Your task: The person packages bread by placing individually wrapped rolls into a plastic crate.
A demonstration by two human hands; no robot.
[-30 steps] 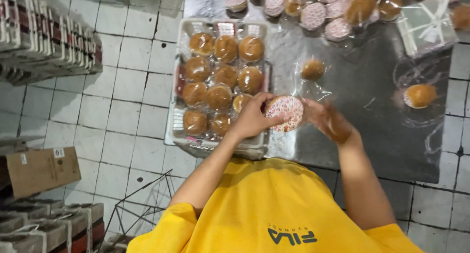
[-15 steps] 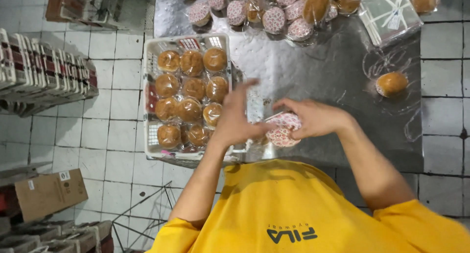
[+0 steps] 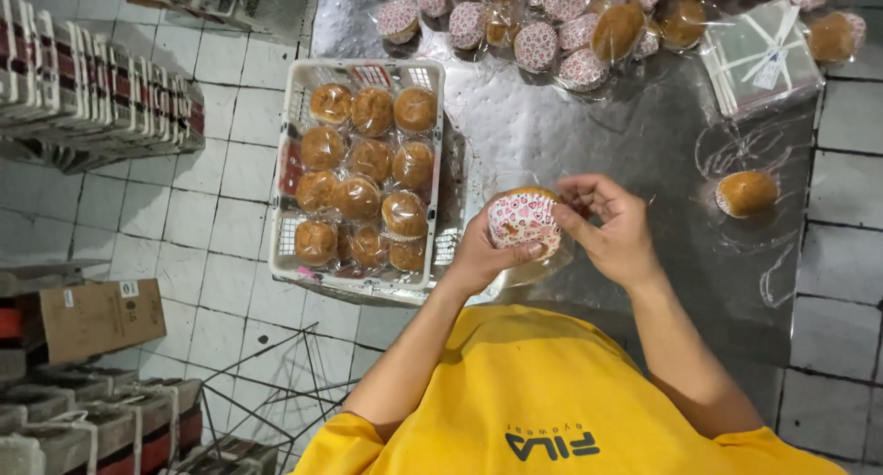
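Note:
My left hand (image 3: pixel 480 254) grips a muffin (image 3: pixel 522 219) in a white paper cup with red heart prints, tipped on its side inside a clear plastic bag. My right hand (image 3: pixel 614 225) pinches the bag's open end just right of the muffin. Both hands hover over the metal table (image 3: pixel 644 135), right beside a white plastic basket (image 3: pixel 287 162) filled with several bagged muffins.
Several wrapped muffins (image 3: pixel 552 24) lie in a heap at the table's far edge. A stack of clear bags (image 3: pixel 762 57) sits at the far right, with one bare muffin (image 3: pixel 746 192) near it. Stacked crates (image 3: pixel 92 98) and a cardboard box (image 3: pixel 97 317) stand on the tiled floor at left.
The muffin has turned on its side in my hands, and my right hand has moved from over it to the bag's end on the right.

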